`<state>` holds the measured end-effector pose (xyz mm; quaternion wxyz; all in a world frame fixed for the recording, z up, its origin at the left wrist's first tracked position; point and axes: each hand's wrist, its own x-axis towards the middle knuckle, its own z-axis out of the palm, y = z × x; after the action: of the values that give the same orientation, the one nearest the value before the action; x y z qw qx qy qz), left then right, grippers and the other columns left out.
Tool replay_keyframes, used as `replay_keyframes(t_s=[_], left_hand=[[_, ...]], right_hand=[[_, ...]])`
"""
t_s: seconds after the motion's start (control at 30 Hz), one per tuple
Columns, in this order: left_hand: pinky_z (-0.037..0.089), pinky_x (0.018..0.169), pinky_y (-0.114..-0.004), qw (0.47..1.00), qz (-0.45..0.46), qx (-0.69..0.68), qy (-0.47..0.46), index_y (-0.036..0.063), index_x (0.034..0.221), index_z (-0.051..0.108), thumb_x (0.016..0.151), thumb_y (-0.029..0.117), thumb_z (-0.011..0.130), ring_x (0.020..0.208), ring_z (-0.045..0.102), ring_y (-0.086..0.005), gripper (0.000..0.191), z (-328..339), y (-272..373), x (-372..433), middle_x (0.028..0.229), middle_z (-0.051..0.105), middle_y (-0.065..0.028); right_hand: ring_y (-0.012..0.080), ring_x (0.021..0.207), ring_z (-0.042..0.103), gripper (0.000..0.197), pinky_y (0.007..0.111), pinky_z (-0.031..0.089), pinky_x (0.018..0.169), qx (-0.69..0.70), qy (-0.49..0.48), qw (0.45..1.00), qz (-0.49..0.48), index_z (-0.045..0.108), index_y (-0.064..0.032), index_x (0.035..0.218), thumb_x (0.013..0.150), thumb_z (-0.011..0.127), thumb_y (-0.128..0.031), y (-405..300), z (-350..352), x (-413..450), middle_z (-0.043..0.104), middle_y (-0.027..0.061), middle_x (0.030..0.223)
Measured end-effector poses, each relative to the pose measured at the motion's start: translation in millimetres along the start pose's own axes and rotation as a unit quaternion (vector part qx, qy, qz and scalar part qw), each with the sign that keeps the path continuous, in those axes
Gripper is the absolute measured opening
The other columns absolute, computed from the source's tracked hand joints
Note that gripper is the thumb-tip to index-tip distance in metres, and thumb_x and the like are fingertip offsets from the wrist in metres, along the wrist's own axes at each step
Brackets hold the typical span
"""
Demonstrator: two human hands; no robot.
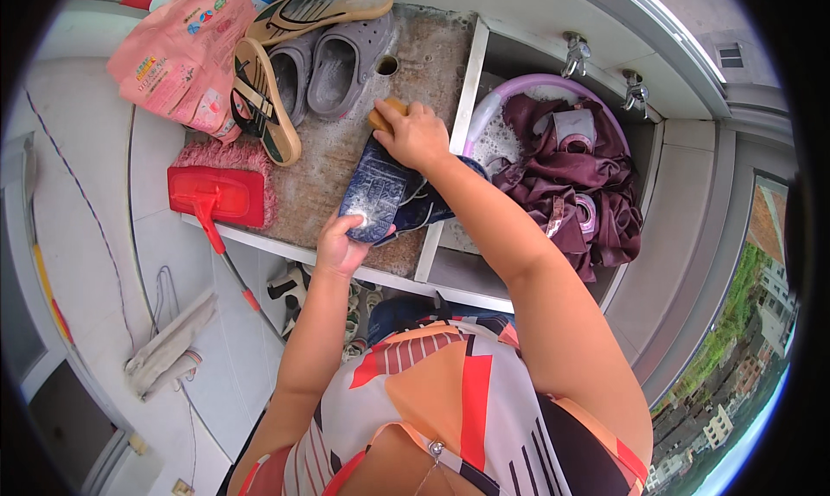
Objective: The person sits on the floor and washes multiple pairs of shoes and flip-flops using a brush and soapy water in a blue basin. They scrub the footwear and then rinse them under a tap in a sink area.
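Note:
My left hand (342,242) grips one end of a blue slipper (373,191), thumb on its wet, foamy surface. At the slipper's far end, my right hand (417,135) holds a yellow-brown block (387,115), either a bar of soap or a scrubbing brush; its kind cannot be told. A dark blue shoe with pale laces (421,209) lies under and beside the slipper, partly hidden by my right forearm. Grey foam clogs (335,71) with suds on them and tan-soled flip-flops (275,104) rest farther back on the stained counter (311,172).
A purple-rimmed basin (480,117) with suds and maroon cloth (583,178) sits in the sink at right, below two metal taps (576,55). A pink packet (181,62) and a red mop head (220,194) occupy the counter's left. A drain hole (387,65) lies behind my right hand.

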<state>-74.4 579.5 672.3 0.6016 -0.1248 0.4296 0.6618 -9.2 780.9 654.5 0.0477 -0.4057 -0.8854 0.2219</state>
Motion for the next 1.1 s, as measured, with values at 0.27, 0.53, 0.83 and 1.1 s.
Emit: replay_keyframes(t_s=[0.27, 0.53, 0.83, 1.1], left_hand=[[0.051, 0.088, -0.06, 1.0, 0.013, 0.009, 0.017, -0.0061, 0.135, 0.042, 0.077, 0.001, 0.049, 0.112, 0.059, -0.0371, 0.059, -7.3, 0.5, -0.8, 0.124, 0.058, -0.0225], [0.049, 0.094, -0.036, 0.993, 0.091, 0.078, -0.011, -0.0088, 0.131, 0.047, 0.075, -0.005, 0.05, 0.103, 0.063, -0.0265, 0.055, 1.0, 19.2, -14.0, 0.117, 0.062, -0.0166], [0.043, 0.1, -0.039, 0.713, 0.308, 0.626, 0.066, -0.0013, 0.133, 0.05, 0.076, -0.004, 0.052, 0.114, 0.057, -0.0325, 0.058, 38.6, 3.5, 9.1, 0.128, 0.057, -0.0196], [0.034, 0.098, -0.06, 0.396, 0.367, 0.841, -0.039, 0.0112, 0.134, 0.053, 0.077, 0.005, 0.056, 0.133, 0.04, -0.0309, 0.057, 58.3, -60.7, 10.9, 0.145, 0.044, -0.0085]], right_hand=[[0.031, 0.09, 0.058, 0.057, 0.041, 0.05, 0.075, -0.007, 0.042, 0.993, -0.111, 0.055, -0.0304, 0.133, 0.079, 0.071, -0.038, -11.5, -21.2, -1.3, 0.054, 0.0149, 0.094], [0.0385, 0.086, 0.058, 0.059, 0.047, 0.05, 0.07, -0.059, 0.454, 0.88, 0.123, 0.051, -0.028, 0.136, 0.082, 0.068, -0.043, 167.6, 1.3, 33.4, 0.056, 0.0183, 0.097], [0.0355, 0.097, 0.054, 0.067, 0.044, 0.049, 0.076, -0.26, 0.067, 0.954, 0.136, 0.047, -0.0285, 0.141, 0.076, 0.064, -0.026, 216.3, 86.8, -44.8, 0.051, 0.0165, 0.108], [0.0384, 0.104, 0.056, 0.066, 0.042, 0.047, 0.088, 0.199, 0.195, 0.959, 0.052, 0.043, -0.0223, 0.144, 0.084, 0.068, -0.03, 124.1, -25.8, -66.3, 0.055, 0.0224, 0.114]])
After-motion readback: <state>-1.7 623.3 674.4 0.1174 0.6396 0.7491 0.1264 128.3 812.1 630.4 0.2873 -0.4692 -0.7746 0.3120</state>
